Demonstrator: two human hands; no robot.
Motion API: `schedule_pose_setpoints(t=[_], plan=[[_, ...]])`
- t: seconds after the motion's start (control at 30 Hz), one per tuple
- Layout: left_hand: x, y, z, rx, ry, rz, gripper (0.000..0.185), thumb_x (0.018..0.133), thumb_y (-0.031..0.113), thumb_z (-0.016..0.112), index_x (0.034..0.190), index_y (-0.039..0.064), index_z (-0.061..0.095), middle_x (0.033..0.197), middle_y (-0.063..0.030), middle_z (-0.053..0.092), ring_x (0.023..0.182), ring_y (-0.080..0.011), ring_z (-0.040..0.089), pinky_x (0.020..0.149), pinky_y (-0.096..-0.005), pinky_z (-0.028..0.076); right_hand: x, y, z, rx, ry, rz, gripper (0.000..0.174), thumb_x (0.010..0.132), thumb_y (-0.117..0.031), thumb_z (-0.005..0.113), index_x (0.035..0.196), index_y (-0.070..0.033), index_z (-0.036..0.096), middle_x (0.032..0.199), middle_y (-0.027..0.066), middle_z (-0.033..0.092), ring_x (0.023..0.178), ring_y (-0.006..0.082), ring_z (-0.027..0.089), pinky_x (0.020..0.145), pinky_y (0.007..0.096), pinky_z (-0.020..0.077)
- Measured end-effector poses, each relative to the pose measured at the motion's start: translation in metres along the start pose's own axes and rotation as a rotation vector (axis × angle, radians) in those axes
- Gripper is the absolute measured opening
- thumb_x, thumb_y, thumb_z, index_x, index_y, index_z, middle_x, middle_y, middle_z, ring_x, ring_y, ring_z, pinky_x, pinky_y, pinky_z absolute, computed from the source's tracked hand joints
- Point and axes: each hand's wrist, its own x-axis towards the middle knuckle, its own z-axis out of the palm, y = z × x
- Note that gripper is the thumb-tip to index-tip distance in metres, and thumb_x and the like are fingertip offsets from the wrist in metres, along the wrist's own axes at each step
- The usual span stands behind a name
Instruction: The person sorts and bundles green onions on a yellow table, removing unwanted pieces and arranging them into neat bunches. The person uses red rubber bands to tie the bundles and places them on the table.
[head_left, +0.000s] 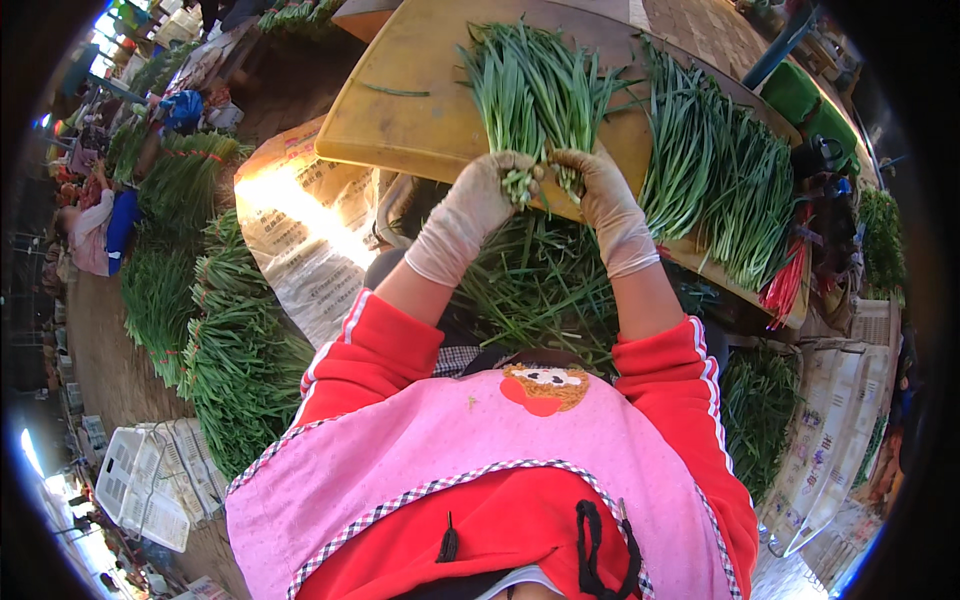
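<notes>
My left hand (491, 191), in a thin pale glove, grips the stem ends of a bunch of green leafy stalks (502, 97), likely garlic chives. In the same kind of glove, my right hand (596, 180) is closed around the stem ends of a second bunch (574, 105) beside it. The leaves of both bunches rest on a yellow tabletop (405, 112) and point away from me. Just right of my right hand, a larger pile of the same greens (712, 150) lies on the table. Loose green leaves (544, 292) fill the space below my hands.
Red ties (784, 292) hang at the table's right end. A printed sack (307, 225) lies at the left. Tied bundles of greens (240, 352) are stacked on the floor, near white plastic crates (150, 480). Another person (94, 225) sits far left. A woven bag (825, 442) stands right.
</notes>
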Motion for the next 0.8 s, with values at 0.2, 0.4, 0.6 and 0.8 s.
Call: schedule_pose_setpoints(t=[0.2, 0.4, 0.6, 0.8], plan=[[0.060, 0.021, -0.018, 0.210, 0.144, -0.048, 0.023, 0.085, 0.009, 0.058, 0.104, -0.005, 0.058, 0.093, -0.0160, 0.064, 0.079, -0.0247, 0.063, 0.073, -0.0362, 0.053, 0.029, 0.000, -0.007, -0.309, 0.200, 0.041, 0.068, 0.073, 0.003, 0.067, 0.132, -0.002, 0.034, 0.103, 0.0138, 0.060, 0.087, 0.0251, 0.063, 0.069, 0.0348, 0.0552], [0.065, 0.035, -0.046, 1.049, 0.071, 0.012, 0.057, 0.086, 0.047, 0.060, 0.116, -0.001, 0.054, 0.104, -0.0158, 0.064, 0.093, -0.0273, 0.064, 0.084, -0.0401, 0.054, 0.030, -0.001, -0.044, -1.201, 0.204, 0.098, 0.094, 0.069, -0.043, 0.078, 0.138, 0.002, 0.033, 0.134, 0.0243, 0.043, 0.124, 0.0337, 0.044, 0.105, 0.0367, 0.0353], [0.059, 0.077, -0.039, 1.397, 0.599, -0.138, 0.099, 0.075, 0.073, 0.053, 0.137, -0.002, 0.036, 0.127, -0.0228, 0.051, 0.102, -0.0299, 0.061, 0.079, -0.0350, 0.054, 0.011, -0.013, -0.060, -1.176, 0.418, -0.163, 0.088, 0.075, -0.050, 0.071, 0.137, 0.001, 0.036, 0.131, 0.0242, 0.048, 0.121, 0.0349, 0.048, 0.101, 0.0369, 0.0387], [0.084, 0.059, -0.036, 1.468, 0.425, 0.285, 0.074, 0.085, 0.055, 0.056, 0.132, -0.001, 0.043, 0.122, -0.0217, 0.056, 0.116, -0.0312, 0.052, 0.099, -0.0368, 0.039, 0.029, 0.011, -0.040, -1.299, 0.310, -0.197, 0.068, 0.083, -0.039, 0.065, 0.134, 0.000, 0.041, 0.121, 0.0205, 0.057, 0.107, 0.0314, 0.058, 0.090, 0.0378, 0.0459]])
